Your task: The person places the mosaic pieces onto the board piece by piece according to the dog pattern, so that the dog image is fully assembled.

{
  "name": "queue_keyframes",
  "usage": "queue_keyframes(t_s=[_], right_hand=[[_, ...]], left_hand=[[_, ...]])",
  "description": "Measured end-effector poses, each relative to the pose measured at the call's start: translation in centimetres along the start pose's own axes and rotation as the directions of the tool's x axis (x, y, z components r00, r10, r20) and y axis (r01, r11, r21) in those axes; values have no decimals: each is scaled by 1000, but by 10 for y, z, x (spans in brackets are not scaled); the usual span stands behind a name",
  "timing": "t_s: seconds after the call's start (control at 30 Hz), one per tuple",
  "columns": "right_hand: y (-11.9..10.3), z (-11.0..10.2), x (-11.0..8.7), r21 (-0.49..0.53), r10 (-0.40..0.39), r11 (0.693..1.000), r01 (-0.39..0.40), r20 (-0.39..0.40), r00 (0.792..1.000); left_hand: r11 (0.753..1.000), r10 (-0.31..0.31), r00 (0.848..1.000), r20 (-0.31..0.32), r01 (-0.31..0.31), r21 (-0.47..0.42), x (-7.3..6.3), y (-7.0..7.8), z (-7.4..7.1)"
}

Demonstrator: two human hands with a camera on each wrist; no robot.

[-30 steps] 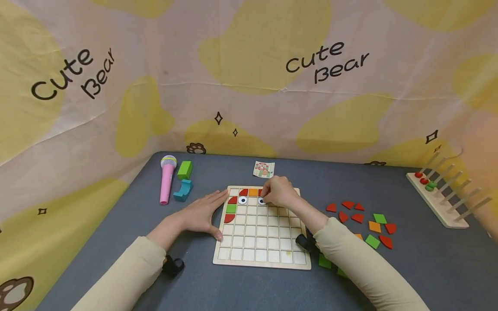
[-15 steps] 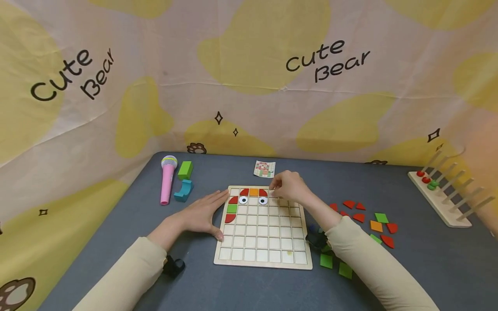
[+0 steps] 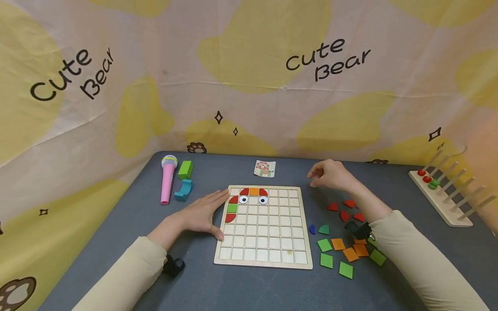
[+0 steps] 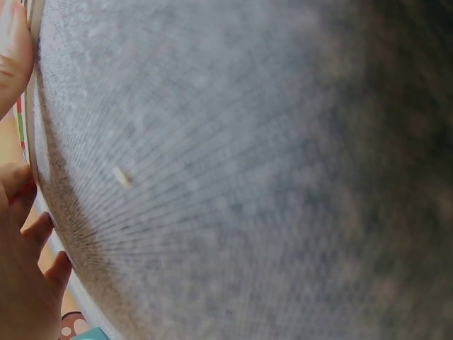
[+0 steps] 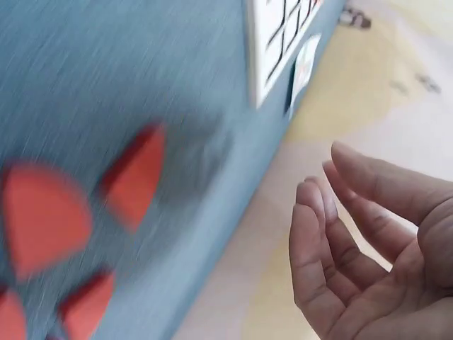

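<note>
Though board (image 3: pixel 263 221) unmoved, right fingers (image 5: pixel 306 248) away.

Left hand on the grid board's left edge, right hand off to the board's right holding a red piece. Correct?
Not quite: the right hand holds nothing; the right wrist view shows it empty. The rest stands: it is off to the right of the grid board, and the left hand is on the board's left edge.
</note>
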State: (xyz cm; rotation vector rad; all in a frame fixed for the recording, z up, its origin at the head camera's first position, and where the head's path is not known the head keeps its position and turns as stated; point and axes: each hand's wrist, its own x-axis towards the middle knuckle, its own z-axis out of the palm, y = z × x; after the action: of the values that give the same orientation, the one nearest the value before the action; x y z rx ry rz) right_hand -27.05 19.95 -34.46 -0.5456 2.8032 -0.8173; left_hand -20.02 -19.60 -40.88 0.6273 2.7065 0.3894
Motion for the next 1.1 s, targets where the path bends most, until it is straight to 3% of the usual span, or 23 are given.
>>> queue_keyframes(t_s=[0.23, 0.57, 0.8, 1.1], right_hand=[[42, -21, -18, -18, 33, 999, -32, 62, 998], [102, -32, -41, -11, 163, 987, -163, 164, 973], [118, -39, -52, -17, 191, 981, -192, 231, 954], [128, -37, -60, 7, 114, 993, -119, 228, 967]], left_hand=[[1000, 11, 1000, 0, -11, -2, 1, 0, 1], [1000, 0, 1000, 9, 0, -13, 1, 1, -1], [1000, 5, 1000, 4, -5, -12, 0, 2, -1], [1000, -2, 1000, 11, 3, -13, 0, 2, -2]])
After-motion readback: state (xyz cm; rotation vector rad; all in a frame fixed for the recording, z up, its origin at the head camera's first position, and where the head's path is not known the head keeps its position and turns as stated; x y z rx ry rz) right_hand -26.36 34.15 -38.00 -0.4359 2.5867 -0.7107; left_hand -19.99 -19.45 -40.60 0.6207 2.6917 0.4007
